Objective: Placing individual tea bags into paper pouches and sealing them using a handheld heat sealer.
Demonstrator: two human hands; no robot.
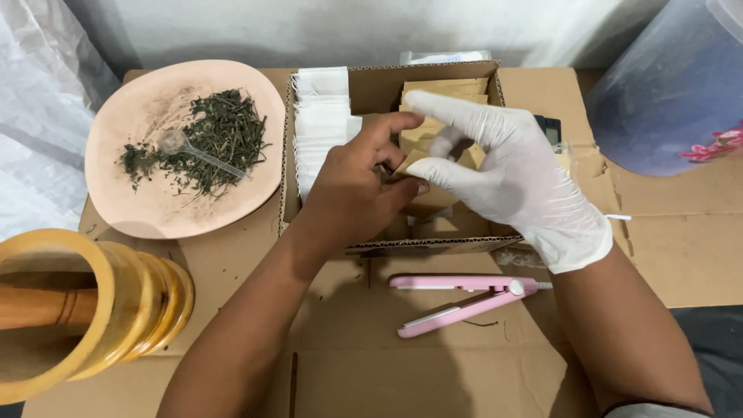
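Observation:
Both my hands are over an open cardboard box (pixel 288 155) that holds a row of white filter bags (pixel 321 124) on its left and tan paper envelopes (pixel 445 89) on its right. My bare left hand (pixel 352 190) has its fingers curled over the box's middle, fingertips meeting those of my right hand. My right hand (pixel 515 170), in a white glove, pinches toward the same spot, thumb and forefinger close together. Whatever lies between the fingertips is hidden; it looks like a tan envelope edge.
A pink plate (pixel 155 209) with dried green herbs (pixel 217 139) and a clear plastic spoon (pixel 193 149) sits at the left. A wooden mortar with pestle (pixel 70 310) stands at the lower left. A pink mini heat sealer (pixel 464 298) lies before the box. A translucent tub (pixel 673 85) is at the right.

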